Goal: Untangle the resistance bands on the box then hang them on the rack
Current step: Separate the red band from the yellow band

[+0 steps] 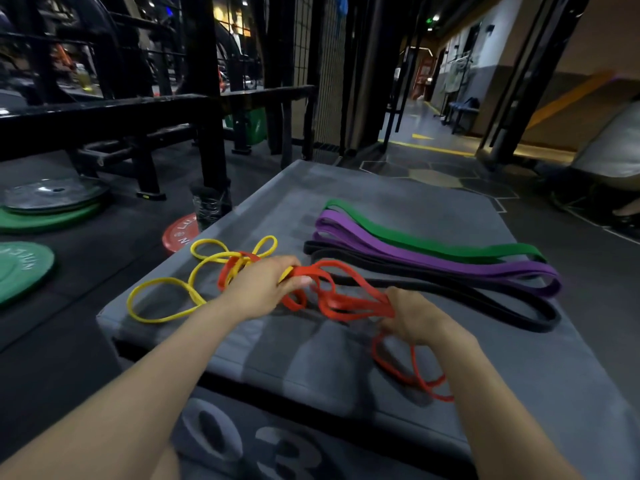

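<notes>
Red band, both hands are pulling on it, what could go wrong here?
The red band is knotted with the yellow band under the left hand; pulling may tighten the snarl. The loop below the right hand hangs off the box edge and could slip down.

**A gym floor, weights all around me**

I am standing in a gym. Dark rubber flooring (104,258) runs under everything, and weight plates lie flat on it to my left: green plates (24,268), a red plate (180,233) and a grey metal plate (52,194). A black steel rack (204,98) rises behind them. In front of me is a padded grey plyo box (485,358) with large numerals on its side, and resistance bands (433,258) lie on top. To the right, a corridor (422,109) with yellow floor markings leads away.
</notes>
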A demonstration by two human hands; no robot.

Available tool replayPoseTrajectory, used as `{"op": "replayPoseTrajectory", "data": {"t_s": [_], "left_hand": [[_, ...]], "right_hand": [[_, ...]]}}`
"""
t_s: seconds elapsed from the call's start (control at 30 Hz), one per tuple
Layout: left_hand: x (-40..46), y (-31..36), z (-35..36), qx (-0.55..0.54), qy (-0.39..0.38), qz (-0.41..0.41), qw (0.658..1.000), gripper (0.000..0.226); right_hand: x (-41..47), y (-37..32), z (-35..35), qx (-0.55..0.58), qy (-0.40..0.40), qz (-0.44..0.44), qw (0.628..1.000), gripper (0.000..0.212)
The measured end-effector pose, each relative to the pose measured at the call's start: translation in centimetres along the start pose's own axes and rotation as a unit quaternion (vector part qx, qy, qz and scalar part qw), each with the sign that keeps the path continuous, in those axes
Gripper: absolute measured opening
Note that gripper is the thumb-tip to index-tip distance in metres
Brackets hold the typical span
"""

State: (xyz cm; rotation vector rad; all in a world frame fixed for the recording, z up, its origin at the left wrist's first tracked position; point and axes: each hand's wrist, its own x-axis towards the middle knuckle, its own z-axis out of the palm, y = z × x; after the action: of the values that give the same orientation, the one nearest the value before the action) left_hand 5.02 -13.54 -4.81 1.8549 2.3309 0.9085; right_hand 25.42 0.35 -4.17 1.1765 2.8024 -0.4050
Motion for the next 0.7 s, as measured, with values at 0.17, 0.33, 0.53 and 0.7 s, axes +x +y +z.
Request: {"op": "replayPoseTrajectory", "data": {"t_s": [0.17, 0.33, 0.53, 0.7], "left_hand": [[-0.1, 0.3, -0.1, 0.002, 0.001, -0.009, 1.0, 0.03], [-0.1, 0.7, 0.0, 0.028, 0.003, -0.003, 1.0, 0.028], [0.3, 1.5, 1.1, 0.043, 0.005, 0.027, 0.999, 0.02], [-0.1, -0.3, 1.5, 0.019, -0.023, 0.042, 0.999, 0.032]], "right_hand": [[-0.4, 0.4, -0.9, -0.068, 0.037, 0.011, 0.997, 0.037], [-1.4, -0.8, -1.7, -0.117, 0.04, 0.024, 0.992, 0.084], [0.0, -5.9, -0.5, 0.045, 0.174, -0.237, 0.955, 0.061], [0.8, -7.0, 0.4, 0.076, 0.075, -0.191, 0.976, 0.029]]}}
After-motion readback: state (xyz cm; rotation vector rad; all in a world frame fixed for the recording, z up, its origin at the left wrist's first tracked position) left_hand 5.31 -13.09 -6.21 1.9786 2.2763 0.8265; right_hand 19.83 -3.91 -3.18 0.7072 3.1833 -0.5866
